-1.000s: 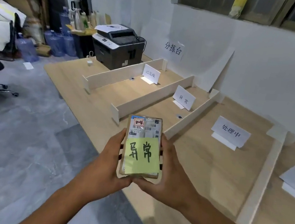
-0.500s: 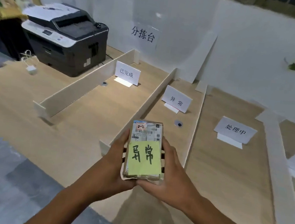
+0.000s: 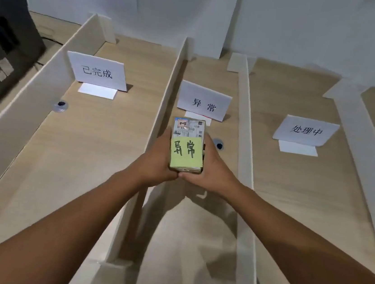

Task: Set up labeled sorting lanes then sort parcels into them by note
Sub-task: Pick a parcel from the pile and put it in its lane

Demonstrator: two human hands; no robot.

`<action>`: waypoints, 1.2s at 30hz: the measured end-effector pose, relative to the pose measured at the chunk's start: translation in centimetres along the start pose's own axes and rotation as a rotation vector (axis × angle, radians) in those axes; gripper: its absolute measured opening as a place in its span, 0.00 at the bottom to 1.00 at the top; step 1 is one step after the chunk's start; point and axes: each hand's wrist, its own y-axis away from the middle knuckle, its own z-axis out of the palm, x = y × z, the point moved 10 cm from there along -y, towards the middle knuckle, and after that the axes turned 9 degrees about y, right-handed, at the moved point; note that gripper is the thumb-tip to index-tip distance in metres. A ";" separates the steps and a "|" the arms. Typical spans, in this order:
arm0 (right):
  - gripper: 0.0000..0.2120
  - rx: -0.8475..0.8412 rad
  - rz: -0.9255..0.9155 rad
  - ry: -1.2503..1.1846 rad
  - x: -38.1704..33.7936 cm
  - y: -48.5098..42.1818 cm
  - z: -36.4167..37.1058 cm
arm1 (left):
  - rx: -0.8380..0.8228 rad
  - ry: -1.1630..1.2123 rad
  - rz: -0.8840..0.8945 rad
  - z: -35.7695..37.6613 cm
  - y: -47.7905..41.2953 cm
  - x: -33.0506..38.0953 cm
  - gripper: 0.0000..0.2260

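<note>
The parcel (image 3: 187,145) sits at the centre of the frame, gripped by both hands just below the standing sign 异常 (image 3: 204,101). Its long axis runs up the frame, with the far short end pointing at that sign and the near end at the person. It is a small flat box wrapped in clear film, with a printed shipping label on its upper half. A yellow-green sticky note (image 3: 186,152) handwritten 异常 covers the lower half. The left hand (image 3: 158,159) curls round its left long side and the right hand (image 3: 214,168) round its right, the two meeting below the near end. White dividers (image 3: 246,116) flank the lane on the wooden table (image 3: 86,153).
</note>
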 end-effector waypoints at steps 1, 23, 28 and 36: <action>0.58 -0.011 0.013 -0.007 1.4 -2.3 0.4 | -0.014 -0.010 -0.029 0.0 -2.3 -1.6 0.45; 0.52 0.086 0.089 0.180 2.4 -2.4 -7.0 | 0.096 -0.388 -0.011 -3.6 -6.2 3.2 0.39; 0.49 0.332 0.139 0.292 -0.9 12.6 -17.1 | -0.102 -0.330 0.185 0.9 0.4 14.1 0.47; 0.50 0.619 0.328 0.456 1.5 41.8 -25.8 | -0.399 -0.180 0.527 20.8 11.0 29.3 0.55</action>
